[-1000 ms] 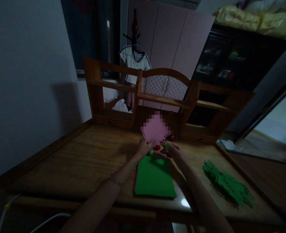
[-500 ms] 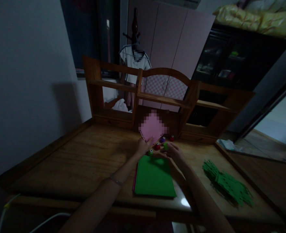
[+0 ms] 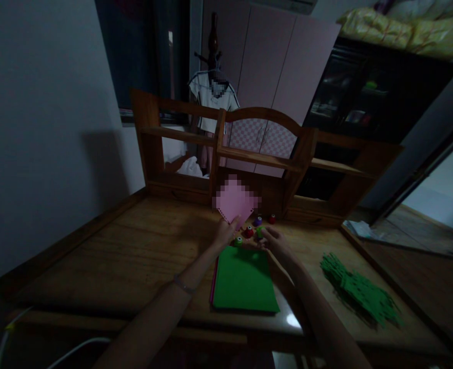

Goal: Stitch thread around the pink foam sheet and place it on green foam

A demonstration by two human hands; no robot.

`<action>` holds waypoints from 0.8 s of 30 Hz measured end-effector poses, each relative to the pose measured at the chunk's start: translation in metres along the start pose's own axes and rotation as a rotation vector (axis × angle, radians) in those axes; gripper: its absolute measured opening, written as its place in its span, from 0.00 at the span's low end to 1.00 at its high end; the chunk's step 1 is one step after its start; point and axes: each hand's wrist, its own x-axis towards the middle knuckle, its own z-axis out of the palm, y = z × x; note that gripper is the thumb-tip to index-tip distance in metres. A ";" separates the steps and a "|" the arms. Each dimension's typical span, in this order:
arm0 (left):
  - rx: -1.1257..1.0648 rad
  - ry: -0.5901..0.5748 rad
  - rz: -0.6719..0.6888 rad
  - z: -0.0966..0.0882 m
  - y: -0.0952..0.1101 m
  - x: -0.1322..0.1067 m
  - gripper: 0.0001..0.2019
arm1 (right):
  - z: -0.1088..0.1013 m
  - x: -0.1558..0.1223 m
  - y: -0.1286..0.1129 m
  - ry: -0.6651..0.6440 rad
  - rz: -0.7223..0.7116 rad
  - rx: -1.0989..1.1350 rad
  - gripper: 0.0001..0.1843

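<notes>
in the head view, a pixelated patch is covering the neck of the white shirt at upper centre, hiding any lettering there. near the middle of the frame, the left hand is gripping a pink sheet by its lower corner; pixels are masking its top. just to the right, the right hand is pinching a small green object. a light green piece, a red piece and a purple piece are crowding the desk around the hands. a green stack is lying at lower centre, green cutouts at lower right.
</notes>
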 end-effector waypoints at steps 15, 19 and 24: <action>-0.017 -0.061 0.074 0.005 -0.008 0.003 0.15 | 0.006 -0.006 -0.008 0.062 -0.071 0.056 0.20; -0.027 -0.054 0.029 0.003 -0.002 0.001 0.16 | 0.008 -0.006 -0.012 0.105 -0.092 0.099 0.20; -0.047 -0.039 -0.019 0.003 0.004 -0.001 0.16 | 0.007 -0.006 -0.010 0.068 -0.081 0.093 0.20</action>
